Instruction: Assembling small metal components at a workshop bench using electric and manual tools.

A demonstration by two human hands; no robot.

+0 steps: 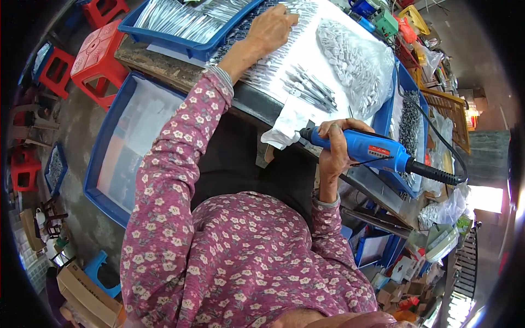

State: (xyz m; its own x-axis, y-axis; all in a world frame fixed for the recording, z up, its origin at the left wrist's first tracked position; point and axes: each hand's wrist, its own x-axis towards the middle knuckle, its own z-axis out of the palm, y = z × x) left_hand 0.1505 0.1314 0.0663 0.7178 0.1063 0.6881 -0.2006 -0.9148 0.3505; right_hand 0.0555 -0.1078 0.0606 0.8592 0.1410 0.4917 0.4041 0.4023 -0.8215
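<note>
Right hand (pixel 334 150) gripping blue power tool (pixel 372 148); left hand (pixel 272 30) on metal pieces (pixel 257 68).

- The left hand (pixel 272 27) rests on rows of small metal parts (pixel 257 65) spread across the worktop (pixel 164 65).
- A loose bunch of metal pieces (pixel 309 87) lies right of those rows.
- A bag of small parts (pixel 355 60) sits behind that bunch.
- The right hand (pixel 334 150) holds a corded power tool (pixel 372 148) at the worktop's near edge.
- A tray (pixel 117 147) stands below the worktop, to the left.
- Stools (pixel 98 54) stand further left.

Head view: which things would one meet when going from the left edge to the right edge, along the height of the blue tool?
Blue tray on the floor → floral sleeve of the left arm → white cloth → right hand → blue power tool → its black cable.
</note>
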